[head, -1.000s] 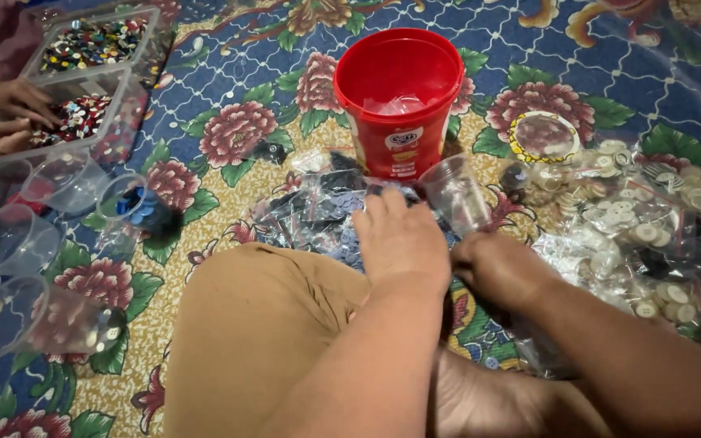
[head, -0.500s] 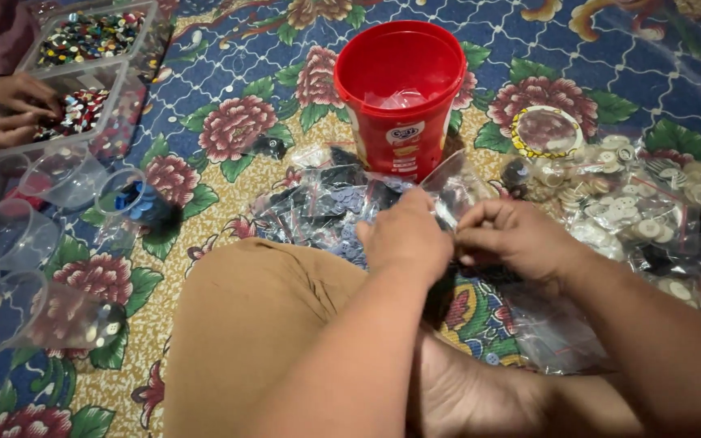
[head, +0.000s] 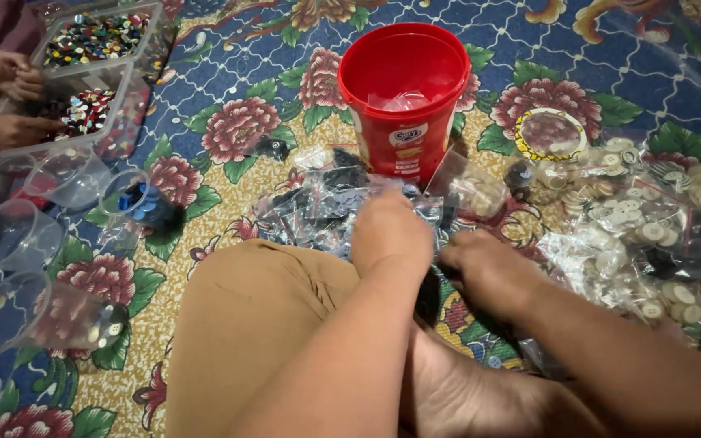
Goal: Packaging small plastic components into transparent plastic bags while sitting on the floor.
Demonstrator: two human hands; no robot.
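Far left, another person's hands (head: 10,77) work at clear trays of coloured buttons (head: 95,36); empty clear cups (head: 10,235) lie nearby. At centre, the left hand (head: 391,231) presses curled fingers into small bags of dark buttons (head: 318,207) before the red bucket (head: 403,89). The right hand (head: 488,272) appears closed on a bag, though its grip is partly hidden. Step in hand: sorting bags. Bags of white buttons (head: 651,235) lie right.

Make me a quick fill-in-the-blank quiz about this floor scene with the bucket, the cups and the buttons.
1. The bucket standing on the flowered mat is ____ in colour.
2. The left hand and right hand rest on small clear ____ of buttons.
3. One clear cup on the left holds ____ buttons.

Missing words: red; bags; blue
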